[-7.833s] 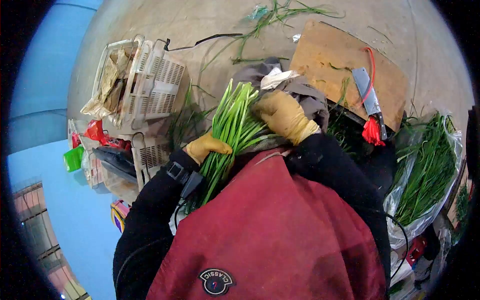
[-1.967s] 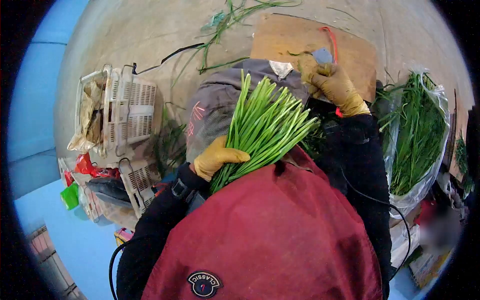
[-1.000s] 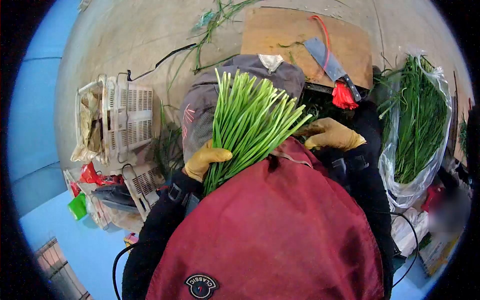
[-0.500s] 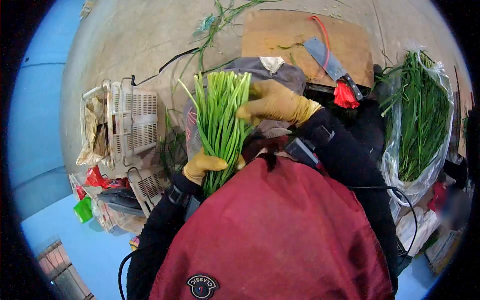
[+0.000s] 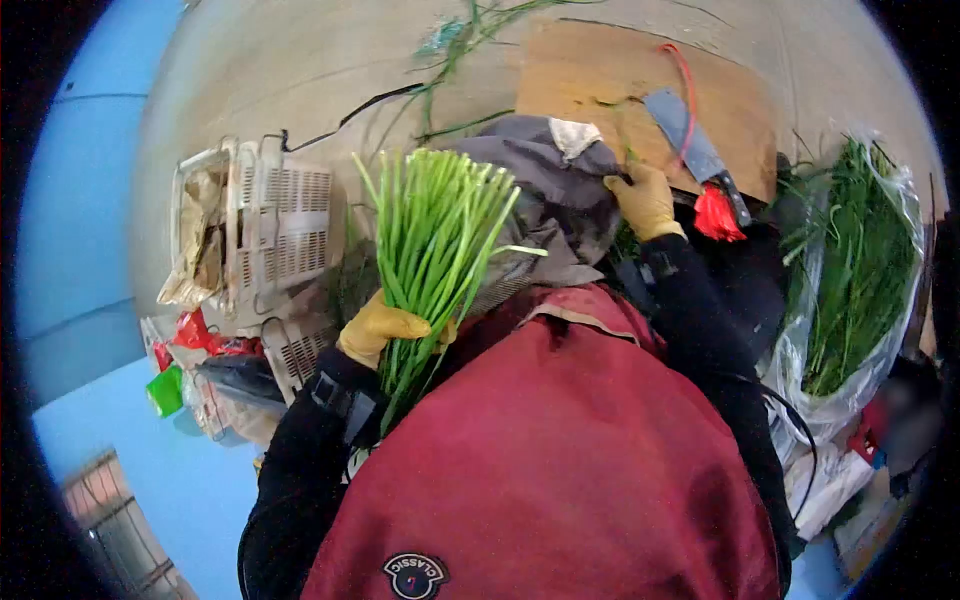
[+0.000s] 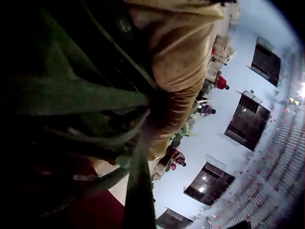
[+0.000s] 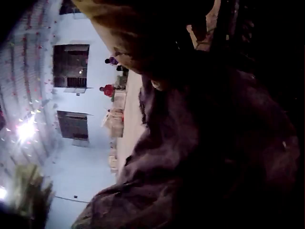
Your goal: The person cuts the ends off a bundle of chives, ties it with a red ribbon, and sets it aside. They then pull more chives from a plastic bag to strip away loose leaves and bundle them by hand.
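My gloved left hand point(image 5: 385, 330) grips a thick bunch of green chives point(image 5: 435, 225) around its lower part. The pale cut ends fan upward, and one stalk juts out to the right. In the left wrist view, dark leaves point(image 6: 86, 100) hang close to the camera beside the yellow glove point(image 6: 181, 57). At the right side of the lap, my gloved right hand point(image 5: 648, 203) pinches the edge of a grey cloth point(image 5: 545, 190), which is drawn into folds. The right wrist view shows that cloth point(image 7: 176, 143) hanging dark below the fingers.
A cleaver point(image 5: 690, 135) with a red rag point(image 5: 718, 215) by its handle lies on a wooden board point(image 5: 590, 75). On the right, a clear plastic bag point(image 5: 800, 390) holds more long greens point(image 5: 860, 270). White plastic baskets point(image 5: 300, 215) stand at left. Loose stalks point(image 5: 450, 75) litter the floor.
The right hand went to the cleaver on the board, came back, touched the bunch's stalks, then moved right onto the cloth's edge. The left hand keeps the bunch, now more upright and further left.
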A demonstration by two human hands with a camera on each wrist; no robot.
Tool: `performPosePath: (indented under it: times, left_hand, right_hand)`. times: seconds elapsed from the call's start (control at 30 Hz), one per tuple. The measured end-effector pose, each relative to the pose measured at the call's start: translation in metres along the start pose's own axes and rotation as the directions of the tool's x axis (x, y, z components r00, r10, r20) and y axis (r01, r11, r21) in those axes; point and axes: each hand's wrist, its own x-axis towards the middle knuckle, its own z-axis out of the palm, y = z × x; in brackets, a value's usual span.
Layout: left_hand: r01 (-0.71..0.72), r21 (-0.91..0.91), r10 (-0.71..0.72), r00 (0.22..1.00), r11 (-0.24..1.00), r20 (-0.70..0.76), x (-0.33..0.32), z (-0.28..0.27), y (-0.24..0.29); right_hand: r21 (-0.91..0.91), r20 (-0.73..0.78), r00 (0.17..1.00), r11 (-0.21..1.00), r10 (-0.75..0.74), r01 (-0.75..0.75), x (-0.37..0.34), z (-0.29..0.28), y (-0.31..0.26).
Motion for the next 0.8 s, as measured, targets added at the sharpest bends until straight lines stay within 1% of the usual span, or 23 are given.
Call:
performPosePath:
  times: [0.03,0.1,0.13,0.17,0.2,0.27,0.3,0.37,0.4,0.43,0.47,0.5,0.57,0.63,0.67,0.7,0.77,0.8]
  left_hand:
    - [0.018,0.018,-0.017,1.000,1.000,-0.010,-0.003,-0.005,0.000]
    - [0.043,-0.004,-0.043,0.999,0.999,0.010,-0.004,-0.017,-0.004]
    - [0.067,-0.018,-0.067,0.998,0.998,0.014,-0.006,-0.023,-0.008]
    - [0.094,-0.032,-0.094,0.995,0.995,0.022,-0.006,-0.029,-0.014]
    - [0.114,-0.067,-0.112,0.993,0.991,0.022,-0.008,-0.036,-0.024]
    - [0.102,-0.077,-0.102,0.995,0.992,0.002,-0.013,-0.022,-0.022]
    - [0.095,-0.082,-0.096,0.995,0.992,-0.007,-0.015,-0.018,-0.022]
    - [0.122,-0.083,-0.122,0.993,0.989,0.007,-0.014,-0.026,-0.032]
    - [0.133,-0.080,-0.133,0.991,0.988,0.007,-0.014,-0.026,-0.032]
    - [0.146,-0.076,-0.145,0.989,0.986,0.009,-0.013,-0.027,-0.033]
    - [0.192,-0.055,-0.192,0.981,0.980,0.011,-0.010,-0.044,-0.047]
    - [0.184,-0.055,-0.184,0.983,0.981,-0.001,-0.011,-0.039,-0.043]
    - [0.154,-0.053,-0.156,0.987,0.987,-0.027,-0.013,-0.024,-0.030]
    - [0.143,-0.146,-0.146,0.989,0.979,-0.011,-0.018,-0.019,-0.032]
    - [0.127,-0.187,-0.129,0.992,0.974,0.000,-0.016,-0.019,-0.032]
    - [0.113,-0.188,-0.112,0.994,0.976,0.016,-0.015,-0.019,-0.033]
    - [0.097,-0.203,-0.090,0.995,0.974,0.042,-0.017,-0.023,-0.042]
    - [0.097,-0.169,-0.092,0.995,0.981,0.034,-0.018,-0.029,-0.047]
  right_hand:
    - [0.030,0.018,0.998,0.998,-0.058,0.058,-0.005,-0.006,-0.012]
    - [0.329,0.073,0.993,0.942,-0.092,0.063,-0.009,-0.006,-0.015]
    - [0.609,0.196,0.980,0.787,-0.032,-0.096,-0.018,-0.015,-0.037]
    - [0.797,0.331,0.944,0.539,-0.010,-0.273,-0.024,-0.029,-0.061]
    - [0.808,0.353,0.935,0.517,-0.043,-0.282,-0.023,-0.038,-0.071]
    - [0.766,0.516,0.853,0.488,-0.079,-0.418,-0.032,-0.071,-0.120]
    - [0.736,0.589,0.802,0.477,-0.100,-0.482,-0.038,-0.074,-0.141]
    - [0.676,0.601,0.764,0.659,-0.235,-0.329,-0.044,-0.058,-0.169]
    - [0.588,0.585,0.651,0.806,-0.484,0.070,-0.042,-0.042,-0.177]
    - [0.542,0.548,0.577,0.782,-0.606,0.306,-0.052,-0.024,-0.182]
    - [0.525,0.494,0.521,0.716,-0.696,0.460,-0.059,-0.007,-0.189]
    - [0.588,0.350,0.450,0.567,-0.821,0.577,-0.055,0.034,-0.169]
    - [0.485,0.302,0.503,0.585,-0.810,0.650,-0.047,0.051,-0.153]
    - [0.482,0.405,0.654,0.757,-0.639,0.441,-0.043,0.053,-0.137]
    - [0.364,0.366,0.717,0.800,-0.594,0.477,-0.045,0.055,-0.124]
    - [0.429,0.424,0.717,0.820,-0.553,0.379,-0.039,0.071,-0.100]
    - [0.285,0.468,0.721,0.860,-0.511,0.424,-0.039,0.067,-0.076]
    - [0.266,0.474,0.818,0.939,-0.326,0.220,-0.034,0.063,-0.073]
